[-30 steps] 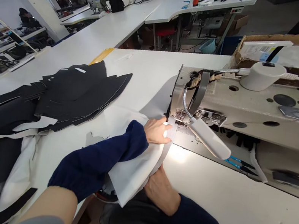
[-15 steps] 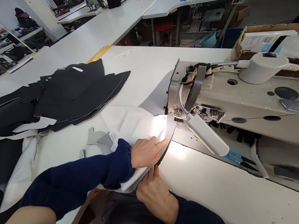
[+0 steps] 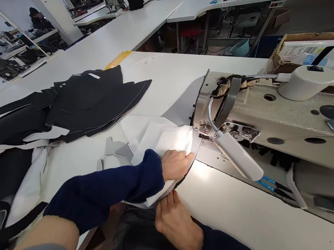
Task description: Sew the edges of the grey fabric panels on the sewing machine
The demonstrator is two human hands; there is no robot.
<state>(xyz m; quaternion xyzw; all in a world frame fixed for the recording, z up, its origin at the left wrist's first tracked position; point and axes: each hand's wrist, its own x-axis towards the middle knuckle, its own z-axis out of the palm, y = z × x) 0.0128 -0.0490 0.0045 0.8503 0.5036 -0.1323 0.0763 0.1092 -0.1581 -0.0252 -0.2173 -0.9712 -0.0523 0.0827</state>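
My left hand [image 3: 175, 164] presses down on a white fabric piece [image 3: 164, 139] with a dark edge, just in front of the needle area of the grey sewing machine [image 3: 284, 120]. Its fingers are curled on the cloth's right edge. My right hand [image 3: 178, 223] grips the near end of the same fabric at the table's front edge, fingers pinched on it. Both arms wear dark blue sleeves. The machine's white gooseneck lamp [image 3: 239, 156] lights the spot beside my left hand.
A pile of black cut fabric pieces [image 3: 87, 100] lies on the white table [image 3: 266, 220] to the left, with white scraps [image 3: 117, 149] near it. A cardboard box [image 3: 313, 47] stands behind the machine. Other work tables and a person are far back left.
My left hand pulled back from the needle area toward me along the fabric edge, then settled. The fabric has fed further under the machine head. My right hand stays at the table edge.
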